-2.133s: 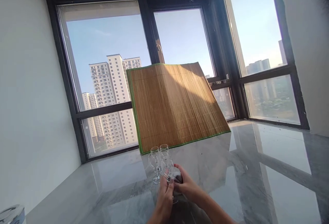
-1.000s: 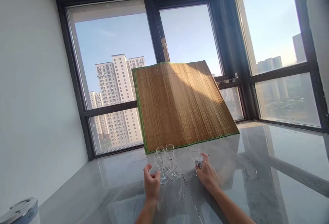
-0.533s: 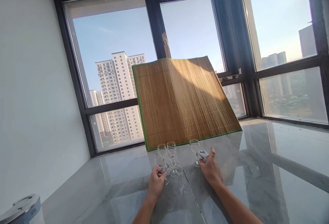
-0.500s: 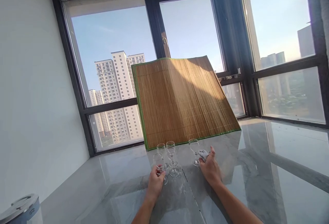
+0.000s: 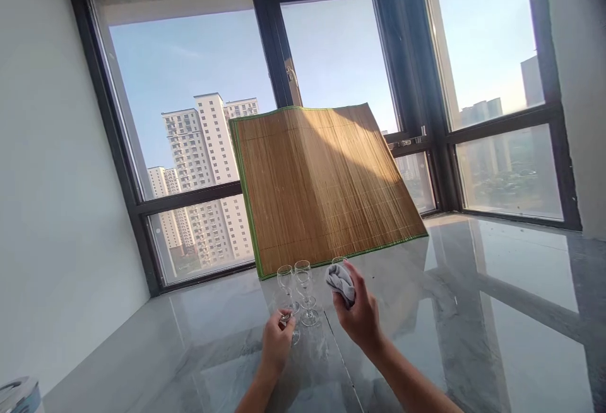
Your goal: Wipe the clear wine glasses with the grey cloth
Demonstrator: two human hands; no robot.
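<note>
Small clear stemmed glasses stand close together on the grey marble surface. My left hand is closed, fingers pinched on a stemmed glass whose foot shows beside the fingertips; its bowl is faint. Just behind are a second glass and more glasses, overlapping, all upright. My right hand is closed on a bunched grey cloth, raised above the surface. Another glass is mostly hidden behind the cloth, with only its rim showing.
A woven bamboo mat with green edging leans against the window behind the glasses. A lidded container stands at the lower left, beside the white wall. A dark seam crosses the marble surface.
My right hand has lifted and moved left with the cloth, which now covers most of the separate glass. My left hand stays at its glass. The view has shifted slightly right.
</note>
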